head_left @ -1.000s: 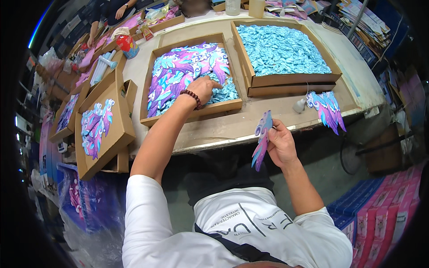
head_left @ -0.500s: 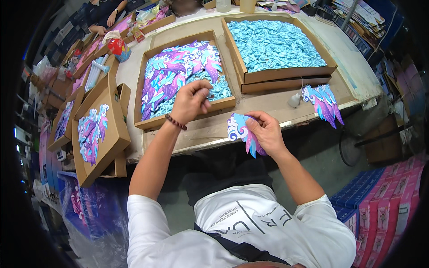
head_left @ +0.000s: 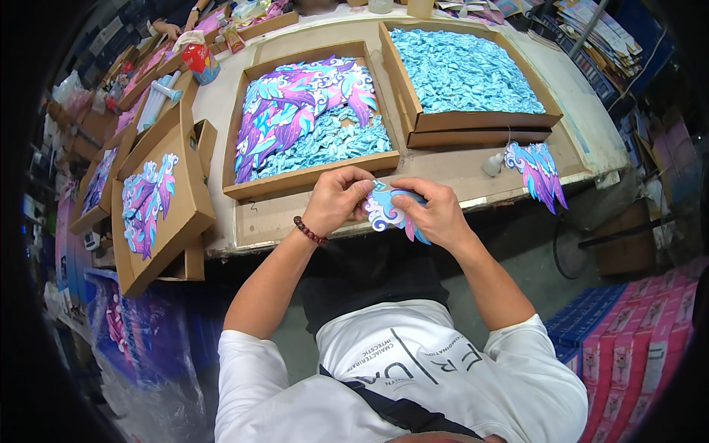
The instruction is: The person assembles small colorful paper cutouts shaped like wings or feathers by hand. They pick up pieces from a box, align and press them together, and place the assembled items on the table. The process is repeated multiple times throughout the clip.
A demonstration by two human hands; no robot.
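Observation:
Pinched in my right hand (head_left: 436, 213) is a wing-shaped printed cutout (head_left: 384, 211) in blue, white, pink and purple, held above the table's near edge. My left hand (head_left: 334, 204), with a beaded bracelet at its wrist, has its fingertips closed on a small shiny teal fabric piece (head_left: 379, 186) at the cutout's upper edge. Beyond my hands, a shallow cardboard box (head_left: 310, 174) holds similar teal pieces (head_left: 362, 140) partly covered by wing cutouts (head_left: 281, 111). Another cardboard box (head_left: 480, 124), at the right, is full of teal pieces.
A small white bottle (head_left: 492, 165) and more wing cutouts (head_left: 538, 173) lie at the table's right edge. Tilted cardboard boxes (head_left: 193, 215) with cutouts stand at left. A red-and-blue pouch (head_left: 200, 63) sits farther back, near a person's hand (head_left: 168, 29). Pink boxes (head_left: 635, 347) are stacked lower right.
My left hand has come from the box of teal pieces down and right to the cutout. The right hand has shifted slightly left and up with the cutout.

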